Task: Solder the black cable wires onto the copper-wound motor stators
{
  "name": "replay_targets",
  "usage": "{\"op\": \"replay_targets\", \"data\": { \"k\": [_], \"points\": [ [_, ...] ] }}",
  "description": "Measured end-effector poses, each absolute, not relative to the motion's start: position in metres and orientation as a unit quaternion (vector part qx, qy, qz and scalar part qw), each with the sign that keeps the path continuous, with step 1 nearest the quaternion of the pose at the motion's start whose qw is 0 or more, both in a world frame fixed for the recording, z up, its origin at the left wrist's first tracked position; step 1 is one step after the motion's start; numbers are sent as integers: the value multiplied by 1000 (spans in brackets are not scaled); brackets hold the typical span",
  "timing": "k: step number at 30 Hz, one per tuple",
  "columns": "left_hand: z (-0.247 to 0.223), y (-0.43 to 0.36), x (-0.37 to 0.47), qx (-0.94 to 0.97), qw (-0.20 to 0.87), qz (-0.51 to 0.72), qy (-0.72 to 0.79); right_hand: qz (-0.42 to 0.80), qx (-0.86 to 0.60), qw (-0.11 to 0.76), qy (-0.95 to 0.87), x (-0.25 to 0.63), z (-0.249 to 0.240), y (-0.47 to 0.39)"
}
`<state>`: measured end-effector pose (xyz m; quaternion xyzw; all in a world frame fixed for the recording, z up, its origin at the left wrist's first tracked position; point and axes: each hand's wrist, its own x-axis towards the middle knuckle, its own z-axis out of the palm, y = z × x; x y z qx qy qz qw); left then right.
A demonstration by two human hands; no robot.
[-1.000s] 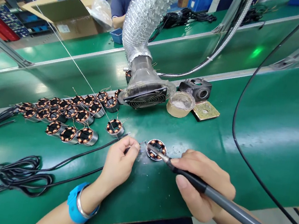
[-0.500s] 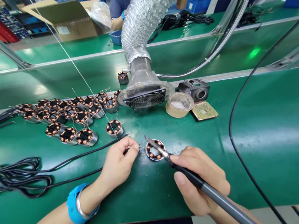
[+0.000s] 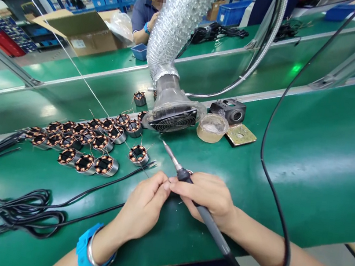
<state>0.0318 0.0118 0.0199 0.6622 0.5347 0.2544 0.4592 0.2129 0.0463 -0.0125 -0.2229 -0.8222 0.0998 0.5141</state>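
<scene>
My right hand (image 3: pixel 209 198) is closed around a soldering iron (image 3: pixel 212 231), whose metal tip points up and left toward the fan. With thumb and finger pinched, my left hand (image 3: pixel 144 206) holds the end of a black cable (image 3: pixel 94 218); its wire ends are hidden. The fingertips of both hands meet over the bench. Behind my right hand, the wound stator that lay there is almost wholly covered. Just beyond my left hand stands another copper-wound stator (image 3: pixel 138 155), beside a second cable end (image 3: pixel 151 164).
Several stators (image 3: pixel 84 163) stand in rows at the left, near a coil of cable (image 3: pixel 19 211). A fume duct with fan (image 3: pixel 174 121) hangs ahead. Right of it are a round tub (image 3: pixel 212 128), a sponge pad (image 3: pixel 241 135) and an iron holder (image 3: pixel 230 110). A person (image 3: pixel 144 17) sits across.
My right hand has moved left to meet my left fingertips. The soldering iron has swung so its tip points farther up, away from the wires, and the hand now covers the near stator.
</scene>
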Motion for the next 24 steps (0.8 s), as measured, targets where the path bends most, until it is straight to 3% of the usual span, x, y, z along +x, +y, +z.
{"op": "replay_targets", "data": {
  "k": [6, 11, 17, 24],
  "points": [
    [25, 13, 31, 699, 396, 229, 550, 122, -235, 511, -818, 219, -12, 39],
    [15, 15, 29, 644, 481, 271, 529, 110, -246, 519, -811, 212, -14, 36],
    [1, 20, 32, 462, 682, 307, 477, 98, -259, 537, -797, 209, -15, 38],
    [-4, 19, 35, 420, 659, 341, 523, 202, -236, 480, -820, 228, -15, 39]
  ]
}}
